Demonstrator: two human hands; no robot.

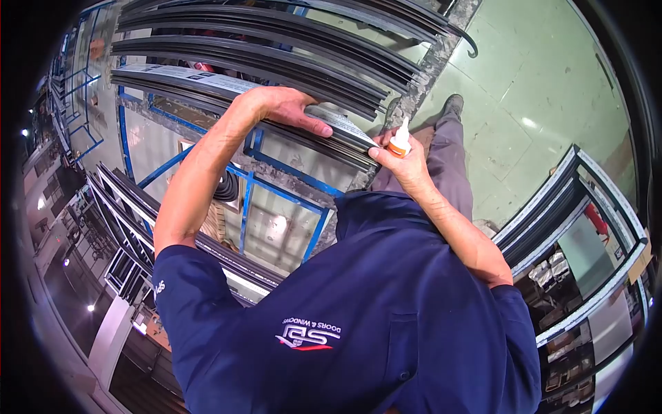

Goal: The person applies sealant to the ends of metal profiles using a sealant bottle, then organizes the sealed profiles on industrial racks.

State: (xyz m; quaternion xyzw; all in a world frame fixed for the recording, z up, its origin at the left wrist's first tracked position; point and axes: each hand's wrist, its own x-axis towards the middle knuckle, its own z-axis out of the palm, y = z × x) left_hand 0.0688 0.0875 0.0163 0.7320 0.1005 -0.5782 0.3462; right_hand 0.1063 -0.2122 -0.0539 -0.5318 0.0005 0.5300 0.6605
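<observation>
1. One hand, the right [405, 164], pinches a small white bottle [400, 143] with an orange label, nozzle up, just beside the end of a dark profile [348, 141].
2. The left hand [289, 112] clasps that profile from above, thumb along it, fingertips partly hidden.
3. Printed film [224, 81] covers the profile's top.
4. More dark strips [289, 68] lie beyond, parallel, over blue framing [246, 210].
5. Green floor [517, 103] spreads rightward.
</observation>
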